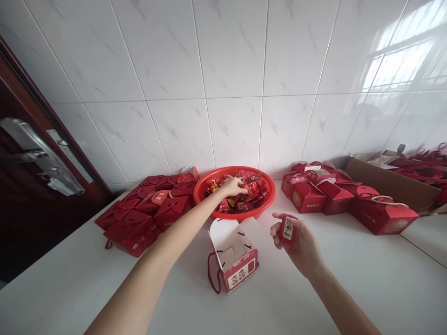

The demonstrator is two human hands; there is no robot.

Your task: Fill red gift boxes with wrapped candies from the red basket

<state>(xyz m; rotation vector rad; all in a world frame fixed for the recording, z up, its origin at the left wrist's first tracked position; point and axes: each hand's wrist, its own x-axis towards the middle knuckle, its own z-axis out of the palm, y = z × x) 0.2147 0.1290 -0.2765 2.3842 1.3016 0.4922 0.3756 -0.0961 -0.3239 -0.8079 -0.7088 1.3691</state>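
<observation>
My left hand [234,187] reaches into a red plastic basket [200,190] of wrapped candies [244,206]. Its fingers are bent together down among the candies, and what lies between them is hard to make out. My right hand [303,244] is raised off the table, closed on a small red packet [288,229] with a pale label and dark characters. Between my arms, in front of the basket, an open gift box [240,272] stands with its white flaps up. A red cord handle [211,279] hangs at its left side, and no contents show inside.
Closed red gift boxes [150,202] are grouped left of the basket, with more red boxes [309,195] to the right. Farther right, a cardboard carton [391,179] holds red items. Behind the white table [181,302] rises a tiled wall [233,130]; a dark door [31,200] is at left.
</observation>
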